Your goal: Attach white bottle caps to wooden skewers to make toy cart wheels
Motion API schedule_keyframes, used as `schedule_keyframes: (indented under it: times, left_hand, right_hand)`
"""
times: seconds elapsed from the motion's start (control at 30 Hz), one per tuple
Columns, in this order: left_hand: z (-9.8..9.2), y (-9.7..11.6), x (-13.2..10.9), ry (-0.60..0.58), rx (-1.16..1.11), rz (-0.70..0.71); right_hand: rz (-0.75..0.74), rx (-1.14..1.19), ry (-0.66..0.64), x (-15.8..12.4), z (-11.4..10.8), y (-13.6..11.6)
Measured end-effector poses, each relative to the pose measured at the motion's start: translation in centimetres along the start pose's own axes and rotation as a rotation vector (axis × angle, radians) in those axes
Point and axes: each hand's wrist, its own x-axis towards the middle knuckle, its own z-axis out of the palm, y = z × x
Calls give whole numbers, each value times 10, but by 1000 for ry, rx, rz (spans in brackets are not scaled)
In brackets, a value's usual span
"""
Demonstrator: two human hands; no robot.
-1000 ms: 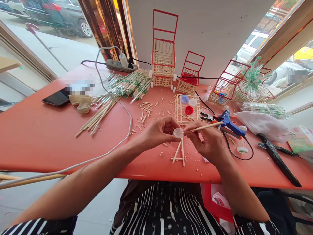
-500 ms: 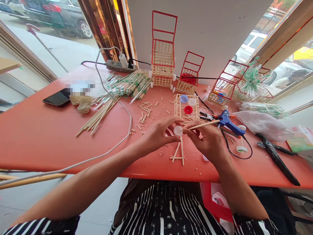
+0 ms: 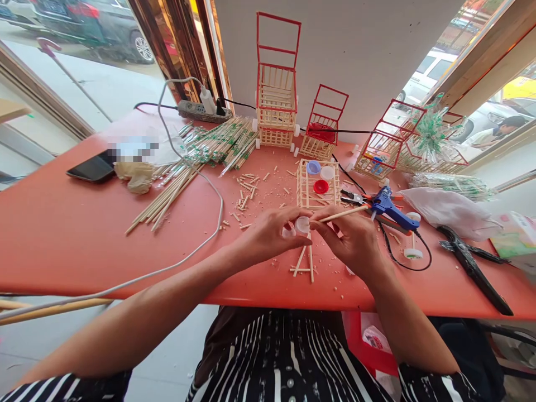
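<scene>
Above the table's front part, my left hand (image 3: 272, 234) curls its fingers and thumb around a whitish plastic bottle cap (image 3: 302, 224). A second pale cap (image 3: 288, 231) shows inside the same grip. My right hand (image 3: 354, 231) pinches a thin wooden stick (image 3: 341, 214), whose near end meets the first cap; the other end points right, by the glue gun. Under the hands lie a few joined sticks (image 3: 310, 259). Just beyond them, a small stick frame (image 3: 298, 187) has blue, white and red caps on it.
A blue glue gun (image 3: 391, 208) and pliers (image 3: 354, 197) lie to the right, near a black tool (image 3: 477, 273). Stick carts (image 3: 276, 100) stand along the wall. Wrapped chopsticks (image 3: 221, 139), a phone (image 3: 92, 167) and a white cable (image 3: 221, 206) occupy the left side.
Both hands have shifted very slightly left with the cap and stick. The second cap in my left hand now shows more clearly. The whole view has moved a little.
</scene>
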Motion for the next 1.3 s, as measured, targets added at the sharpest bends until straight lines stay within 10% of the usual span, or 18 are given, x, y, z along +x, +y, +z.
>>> schedule_keyframes:
  times: [0.53,1.3]
  left_hand:
    - [-1,3,0,-44,-203,-142]
    - [-2,-3,-4,2,111,75]
  right_hand:
    - [20,24,-18,-1,3,1]
    - [337,-293,-146,2,-51,29]
